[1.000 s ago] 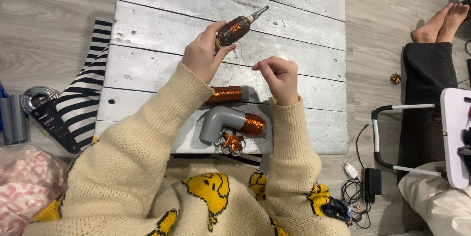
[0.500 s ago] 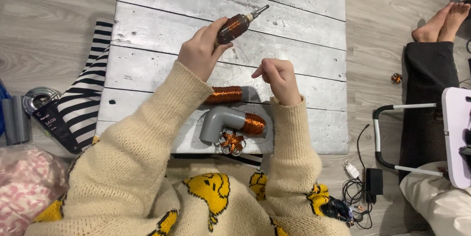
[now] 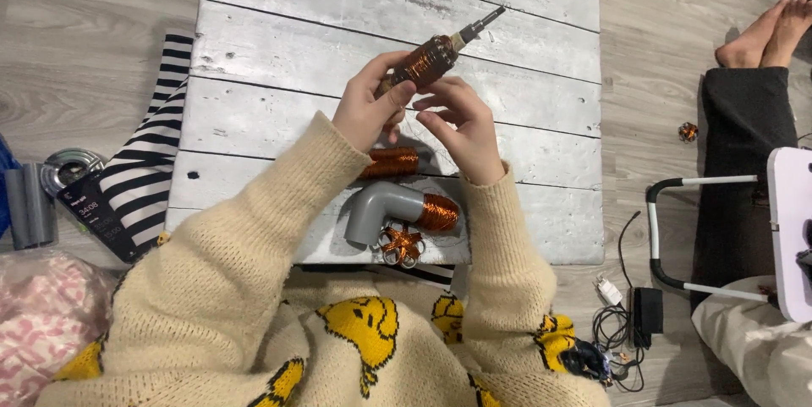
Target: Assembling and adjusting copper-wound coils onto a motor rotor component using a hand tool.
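Copper-wound rod (image 3: 433,60) in left hand (image 3: 368,107) grip, right hand (image 3: 461,128) touching

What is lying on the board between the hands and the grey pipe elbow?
In the head view, a copper-wound coil lies on the board, between the hands and the grey pipe elbow.

L hand (image 3: 365,111) grips copper-wound rod (image 3: 431,60) above mid white plank board (image 3: 254,52), metal tip toward far-right corner. R hand (image 3: 461,128) touches rod w/ fingertips. Near board's front edge: grey pipe elbow (image 3: 381,208) w/ copper winding, copper coil (image 3: 391,162), small wire flower (image 3: 401,244).
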